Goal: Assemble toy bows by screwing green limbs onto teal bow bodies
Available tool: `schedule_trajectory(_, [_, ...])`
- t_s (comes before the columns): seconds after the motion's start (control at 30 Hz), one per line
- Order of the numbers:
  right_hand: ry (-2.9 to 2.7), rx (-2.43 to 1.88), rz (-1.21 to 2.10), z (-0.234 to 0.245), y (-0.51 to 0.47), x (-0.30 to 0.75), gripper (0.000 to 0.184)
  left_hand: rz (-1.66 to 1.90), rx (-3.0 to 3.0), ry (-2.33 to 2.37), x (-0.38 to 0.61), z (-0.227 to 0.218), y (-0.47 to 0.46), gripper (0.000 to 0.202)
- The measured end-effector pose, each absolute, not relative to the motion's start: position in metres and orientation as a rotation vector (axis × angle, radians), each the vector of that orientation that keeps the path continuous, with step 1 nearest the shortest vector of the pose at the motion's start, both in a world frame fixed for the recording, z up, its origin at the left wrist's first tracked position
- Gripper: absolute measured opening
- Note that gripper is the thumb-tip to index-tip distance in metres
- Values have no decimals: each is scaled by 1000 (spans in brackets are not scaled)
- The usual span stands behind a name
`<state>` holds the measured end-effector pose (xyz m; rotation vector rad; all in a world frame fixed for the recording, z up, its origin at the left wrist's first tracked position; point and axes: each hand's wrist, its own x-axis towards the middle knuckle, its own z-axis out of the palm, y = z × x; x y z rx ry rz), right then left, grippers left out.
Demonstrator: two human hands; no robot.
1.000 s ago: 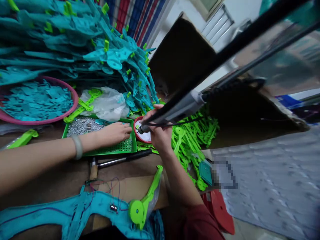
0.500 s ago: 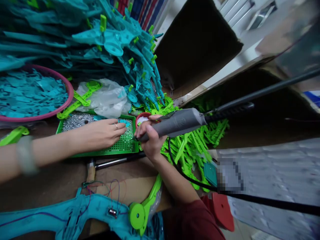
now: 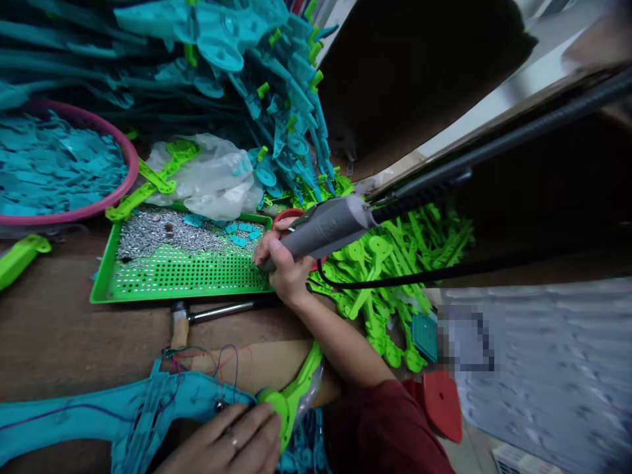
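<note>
My right hand (image 3: 284,263) is wrapped round a grey power screwdriver (image 3: 328,227), its tip end pointing down-left over the right end of the green tray. At the bottom, my left hand (image 3: 237,438) is over the large teal plastic part (image 3: 197,395), back of the hand up. Its fingers are close together and curled down; what they hold, if anything, is hidden. Just right of the fingertips lies a green plastic arm with a round end (image 3: 296,388). A small metal piece and thin coloured wires (image 3: 227,362) are on the teal part.
The green tray (image 3: 187,280) holds many screws and several small teal pieces. A hammer (image 3: 217,313) lies below it. Around are a pink basket (image 3: 131,174) of teal pieces, a clear bag (image 3: 217,178), green parts (image 3: 380,276), stacked teal parts (image 3: 266,99) and a black cable (image 3: 385,280).
My left hand has moved from the teal pieces in the tray down to the large teal part. My right hand still holds the screwdriver, and the view has shifted slightly.
</note>
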<state>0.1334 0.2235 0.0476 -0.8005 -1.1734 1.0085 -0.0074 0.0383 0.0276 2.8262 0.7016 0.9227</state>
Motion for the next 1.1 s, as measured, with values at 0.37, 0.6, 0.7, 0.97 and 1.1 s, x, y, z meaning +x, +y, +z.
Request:
schedule_trajectory(0.37, [-1066, -1003, 569, 122, 132, 222, 18, 948, 2732, 658, 14, 16, 28, 47])
schedule_trajectory(0.6, [-910, -1124, 423, 78, 106, 252, 20, 995, 2693, 550, 20, 9, 32, 42])
schedule_trajectory(0.7, [-908, -1148, 473, 71, 109, 256, 20, 995, 2688, 546, 21, 7, 31, 40])
schedule_trajectory(0.97, [-1029, -1037, 626, 56, 105, 269, 20, 954, 2658, 594, 18, 9, 28, 42])
schedule_trajectory(1.1, [-1042, -983, 604, 76, 107, 264, 24, 970, 2678, 608, 17, 16, 37, 40])
